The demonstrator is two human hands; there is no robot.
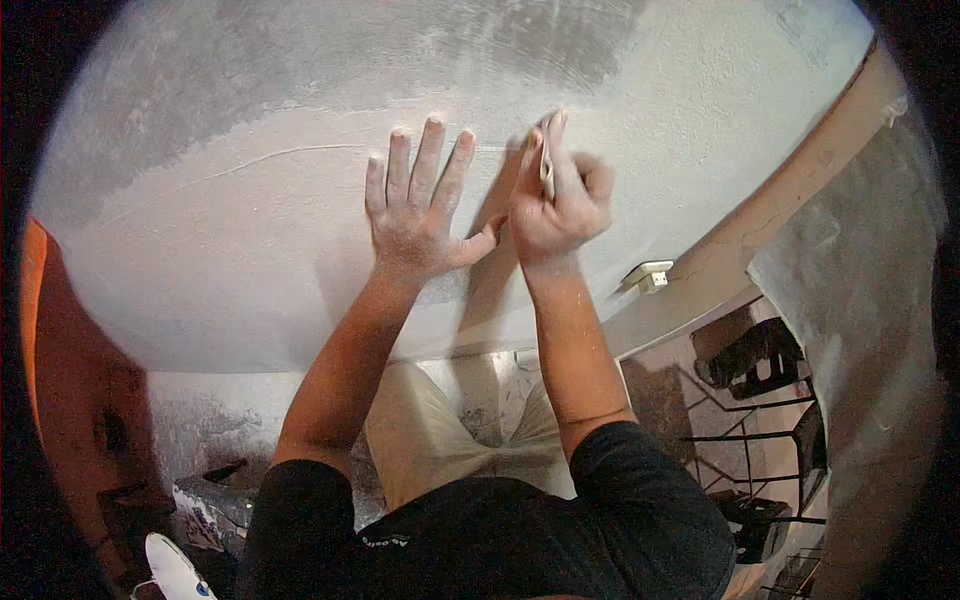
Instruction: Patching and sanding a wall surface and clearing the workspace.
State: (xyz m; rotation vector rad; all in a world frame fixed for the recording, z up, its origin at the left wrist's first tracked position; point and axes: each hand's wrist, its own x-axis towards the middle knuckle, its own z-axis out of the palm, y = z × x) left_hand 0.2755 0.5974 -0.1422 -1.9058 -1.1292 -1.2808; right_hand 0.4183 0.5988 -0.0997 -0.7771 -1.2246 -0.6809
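Against the patchy wall (250, 220) | left hand (422, 215): 5 digits spread, gripping nothing | right hand (558, 208): nearly closed, pinching folded pale sheet (547, 172) at the wall | risk: slack pinch could let it slip, scraping skin; wide sweep might knock white adapter (654, 278)

Uneven light: wall (250, 220) bright, margins dim.
We find light apparently arriving from the right, the forearms (575, 345) throwing shadows leftward. We note slight blur on the curled fingers (598, 176) of the right hand (555, 220), grain in the dark lower corners, straight edges bowed by the lens, and a black rounded border.
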